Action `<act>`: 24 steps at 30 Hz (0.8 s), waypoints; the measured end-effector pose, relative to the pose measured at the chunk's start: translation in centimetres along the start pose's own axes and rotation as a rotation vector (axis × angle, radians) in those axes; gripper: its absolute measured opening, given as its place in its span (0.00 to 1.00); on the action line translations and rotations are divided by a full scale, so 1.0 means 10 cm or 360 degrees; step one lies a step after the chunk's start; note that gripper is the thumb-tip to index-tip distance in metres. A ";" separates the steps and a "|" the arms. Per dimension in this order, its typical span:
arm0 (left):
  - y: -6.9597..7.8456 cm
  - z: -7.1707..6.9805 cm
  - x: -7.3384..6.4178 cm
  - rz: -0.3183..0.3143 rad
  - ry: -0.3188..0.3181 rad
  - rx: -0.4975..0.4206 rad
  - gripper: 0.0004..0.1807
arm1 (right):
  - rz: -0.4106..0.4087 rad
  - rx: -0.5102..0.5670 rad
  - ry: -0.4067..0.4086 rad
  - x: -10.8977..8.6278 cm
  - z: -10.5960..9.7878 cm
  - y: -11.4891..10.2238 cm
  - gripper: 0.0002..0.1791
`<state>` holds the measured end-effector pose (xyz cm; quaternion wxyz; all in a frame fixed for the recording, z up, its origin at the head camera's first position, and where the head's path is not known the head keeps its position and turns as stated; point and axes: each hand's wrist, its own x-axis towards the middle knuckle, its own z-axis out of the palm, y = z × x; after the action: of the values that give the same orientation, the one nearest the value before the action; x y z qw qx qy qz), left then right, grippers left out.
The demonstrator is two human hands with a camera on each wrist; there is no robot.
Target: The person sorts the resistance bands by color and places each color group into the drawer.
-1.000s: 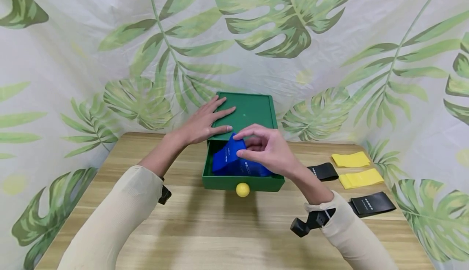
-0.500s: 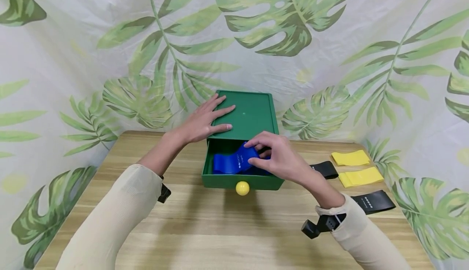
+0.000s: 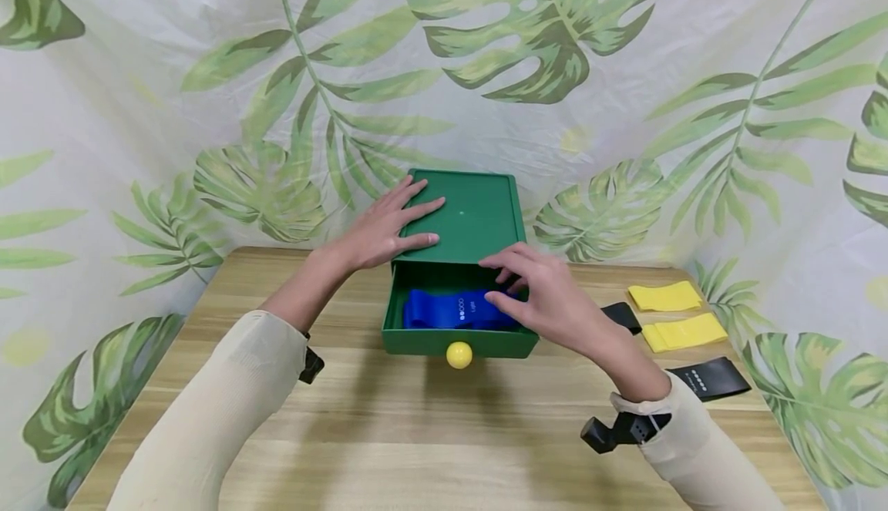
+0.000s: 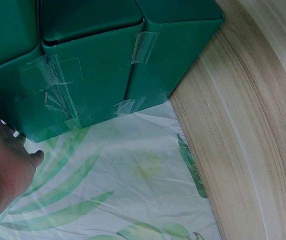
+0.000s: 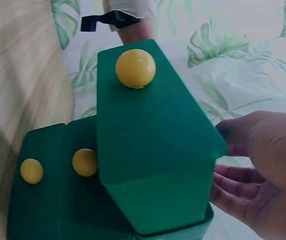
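A blue resistance band (image 3: 437, 310) with white print lies flat in the pulled-out top drawer (image 3: 423, 344) of a green drawer cabinet (image 3: 479, 218). My left hand (image 3: 378, 233) rests on the cabinet's top with fingers spread. Over the drawer's right end is my right hand (image 3: 551, 299), its thumb and fingers apart, with nothing seen between them. The thumb tip is close to the band; whether they touch I cannot tell. In the right wrist view, the drawer's front with its yellow knob (image 5: 135, 68) hides the band and part of that hand's fingers.
Right of the cabinet lie two yellow bands (image 3: 664, 297) and two black bands (image 3: 709, 379) on the wooden table (image 3: 388, 449). Two lower drawers with yellow knobs (image 5: 31, 171) show in the right wrist view. A leaf-print cloth (image 3: 590, 110) hangs behind.
The right hand has let go of the blue band and moved rightward. The band's raised end has come down flat into the drawer. My left hand has stayed on the cabinet.
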<state>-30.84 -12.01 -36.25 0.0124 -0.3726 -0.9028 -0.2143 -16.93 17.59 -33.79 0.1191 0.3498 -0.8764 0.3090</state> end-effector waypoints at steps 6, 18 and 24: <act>-0.01 0.00 0.00 0.0005 0.0009 0.0009 0.43 | -0.0015 0.0060 0.0102 -0.07 -0.10 -0.02 0.20; -0.01 0.02 0.00 0.0014 0.0003 0.0009 0.42 | -0.0005 0.0337 0.0196 -0.31 -0.10 -0.21 0.18; -0.01 0.02 -0.01 -0.0002 -0.0002 0.0016 0.42 | -0.0097 0.0448 0.0230 -0.41 -0.04 -0.40 0.20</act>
<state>-30.76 -12.06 -36.43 0.0138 -0.3721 -0.9041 -0.2095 -11.21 17.80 -33.37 0.1410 0.3662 -0.8026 0.4493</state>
